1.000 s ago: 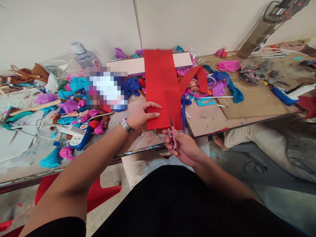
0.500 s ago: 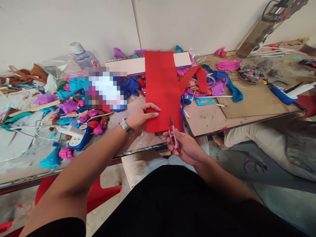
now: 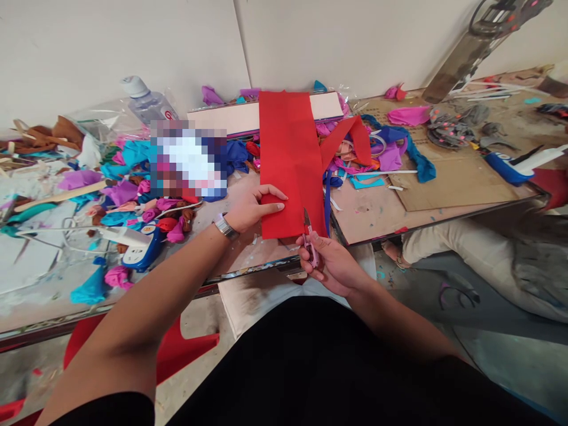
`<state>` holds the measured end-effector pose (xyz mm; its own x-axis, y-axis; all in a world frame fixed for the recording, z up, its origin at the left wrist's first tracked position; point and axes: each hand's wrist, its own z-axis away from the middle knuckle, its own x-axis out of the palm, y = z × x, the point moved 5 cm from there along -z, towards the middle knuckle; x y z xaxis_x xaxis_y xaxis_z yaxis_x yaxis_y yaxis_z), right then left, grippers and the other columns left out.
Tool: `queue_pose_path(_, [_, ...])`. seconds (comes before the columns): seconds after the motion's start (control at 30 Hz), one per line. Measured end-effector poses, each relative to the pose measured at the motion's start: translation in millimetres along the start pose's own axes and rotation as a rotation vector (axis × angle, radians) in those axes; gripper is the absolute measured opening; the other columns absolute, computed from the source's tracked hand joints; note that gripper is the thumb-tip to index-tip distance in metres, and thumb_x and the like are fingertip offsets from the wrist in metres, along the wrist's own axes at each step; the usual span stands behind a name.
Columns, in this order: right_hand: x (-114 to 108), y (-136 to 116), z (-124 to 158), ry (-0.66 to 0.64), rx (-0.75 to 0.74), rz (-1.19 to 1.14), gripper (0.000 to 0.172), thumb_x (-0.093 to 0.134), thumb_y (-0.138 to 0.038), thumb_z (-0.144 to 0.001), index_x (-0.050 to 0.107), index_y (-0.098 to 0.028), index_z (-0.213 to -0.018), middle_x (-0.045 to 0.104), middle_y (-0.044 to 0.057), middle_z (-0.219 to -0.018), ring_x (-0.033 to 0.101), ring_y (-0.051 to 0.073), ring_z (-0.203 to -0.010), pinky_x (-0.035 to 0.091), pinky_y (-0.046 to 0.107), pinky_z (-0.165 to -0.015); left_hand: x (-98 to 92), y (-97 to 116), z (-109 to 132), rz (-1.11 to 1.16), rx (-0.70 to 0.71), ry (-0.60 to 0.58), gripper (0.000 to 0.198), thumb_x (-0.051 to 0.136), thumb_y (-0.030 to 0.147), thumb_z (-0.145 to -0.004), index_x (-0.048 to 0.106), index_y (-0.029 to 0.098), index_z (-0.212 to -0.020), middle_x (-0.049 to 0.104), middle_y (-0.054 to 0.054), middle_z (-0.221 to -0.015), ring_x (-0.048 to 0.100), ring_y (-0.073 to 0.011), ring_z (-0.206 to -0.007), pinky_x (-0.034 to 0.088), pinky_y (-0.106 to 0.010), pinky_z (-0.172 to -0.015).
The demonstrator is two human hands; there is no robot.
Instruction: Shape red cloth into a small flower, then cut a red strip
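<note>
A long red cloth [image 3: 286,154] lies over the table and over a pale board [image 3: 226,118] at the back. My left hand [image 3: 255,208] rests on the cloth's lower left part, its thumb and forefinger spread. My right hand [image 3: 326,260] is wrapped round small pink scissors [image 3: 312,248] at the cloth's near edge. The blades point away from me and lie at a slit in the cloth. A narrower red strip [image 3: 348,139] extends to the right from the cloth.
Colourful cloth scraps [image 3: 119,192] and a blue-and-white power socket [image 3: 144,248] lie at left, with a clear bottle [image 3: 148,100] behind. Cardboard [image 3: 448,177] and a blue-and-white tool [image 3: 510,165] are at right. Another person's leg [image 3: 465,242] shows below the table.
The scissors' handles have moved closer together as my right hand's fingers tightened. My left hand has stayed in about the same place on the cloth.
</note>
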<state>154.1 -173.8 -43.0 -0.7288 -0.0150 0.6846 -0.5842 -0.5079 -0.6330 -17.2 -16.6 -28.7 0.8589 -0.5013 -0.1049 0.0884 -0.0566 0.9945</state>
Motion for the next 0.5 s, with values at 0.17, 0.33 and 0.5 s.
queue_pose_path(0.17, [-0.3,0.6,-0.2,0.021,-0.003,0.008,0.052,0.091,-0.060,-0.081,0.071,-0.015,-0.097,0.062,-0.004,-0.070,0.056,0.007,-0.051,0.031,0.016,-0.036,-0.9,-1.2,-1.1,-0.006,0.004,-0.001,0.048,0.095,0.053,-0.069,0.079,0.018,-0.098,0.077,-0.007,-0.101,0.068,-0.0196,-0.087,0.055,-0.030,-0.078])
queue_pose_path(0.33, [0.0,1.2,-1.4,0.031,-0.001,0.001,0.052,0.092,-0.060,-0.080,0.069,-0.016,-0.096,0.061,-0.005,-0.068,0.056,0.007,-0.051,0.030,0.016,-0.036,-1.2,-2.9,-0.9,0.000,0.008,-0.004,0.048,0.095,0.052,-0.070,0.079,0.018,-0.099,0.077,-0.006,-0.101,0.068,-0.0194,-0.086,0.054,-0.030,-0.078])
queue_pose_path(0.5, [1.1,1.5,-2.5,0.030,-0.002,0.002,0.050,0.092,-0.059,-0.081,0.067,-0.017,-0.093,0.060,-0.006,-0.066,0.055,0.007,-0.050,0.028,0.016,-0.036,-0.3,-3.1,-0.1,0.023,-0.006,-0.006,0.048,0.096,0.051,-0.069,0.078,0.018,-0.099,0.077,-0.006,-0.099,0.068,-0.0189,-0.085,0.054,-0.030,-0.077])
